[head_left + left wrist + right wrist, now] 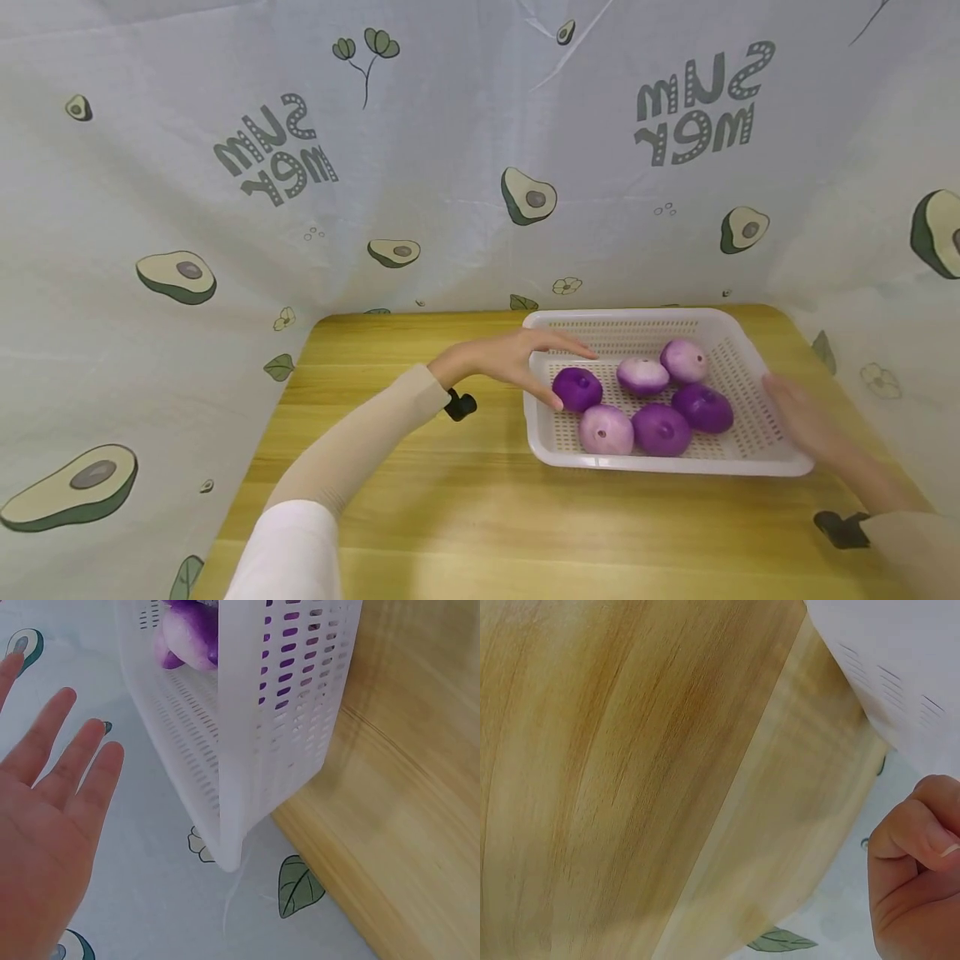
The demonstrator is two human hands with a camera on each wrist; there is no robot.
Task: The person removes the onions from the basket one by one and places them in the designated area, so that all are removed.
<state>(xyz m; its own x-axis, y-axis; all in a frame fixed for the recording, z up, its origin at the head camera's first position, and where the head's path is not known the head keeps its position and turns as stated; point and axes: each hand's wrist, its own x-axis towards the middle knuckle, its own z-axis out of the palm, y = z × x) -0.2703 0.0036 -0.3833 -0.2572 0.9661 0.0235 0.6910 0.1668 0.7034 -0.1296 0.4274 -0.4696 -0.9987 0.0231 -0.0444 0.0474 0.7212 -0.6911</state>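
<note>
A white slotted plastic basket (750, 454) holds several purple-and-white onions (663, 429). My left hand (510, 354) reaches over its left rim, thumb and fingers spread apart. Closest to that thumb is a dark purple onion (577, 389), with nothing gripped. The left wrist view has the same hand (52, 802) with straight fingers, apart from the basket wall (277, 742). At the basket's right side is my right hand (802, 421), blurred. In the right wrist view its fingers (911, 832) look curled beside the basket wall (900, 667); whether they grip it is hidden.
The basket stands on the right part of a yellow wooden table (465, 517). A pale cloth (442, 150) printed with avocados and leaves hangs behind and at both sides. Black wrist mounts (460, 406) sit under each wrist.
</note>
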